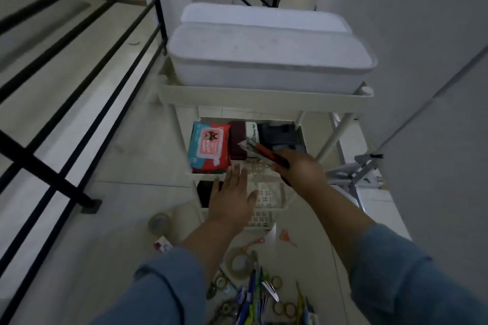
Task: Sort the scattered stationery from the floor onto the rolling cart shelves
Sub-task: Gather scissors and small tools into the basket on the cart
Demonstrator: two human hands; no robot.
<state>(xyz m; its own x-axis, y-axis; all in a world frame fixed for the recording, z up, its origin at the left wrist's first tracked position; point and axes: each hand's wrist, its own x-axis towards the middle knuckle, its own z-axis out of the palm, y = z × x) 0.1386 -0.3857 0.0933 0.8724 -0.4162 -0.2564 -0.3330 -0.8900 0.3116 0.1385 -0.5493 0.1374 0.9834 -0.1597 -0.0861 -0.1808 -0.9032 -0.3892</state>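
Pens (253, 295), tape rolls (239, 264) and clips (270, 290) are seen piled loose on the floor tiles (317, 258) right at the bottom, with orange scissors (286, 235) just beyond. Bit dark, but a red-and-black cutter (264, 150) is gripped in the right hand (303, 170), held over the front of the cart's (264, 99) middle shelf (257, 167). The left hand (232, 200) is spread flat, fingers straight, by that shelf's perforated edge; contact can't be made out. A wipes pack (210, 148), a stamp pad box (241, 140) and something black (280, 133) are parked on the shelf. Two white lidded boxes (264, 50) are sat side by side up top.
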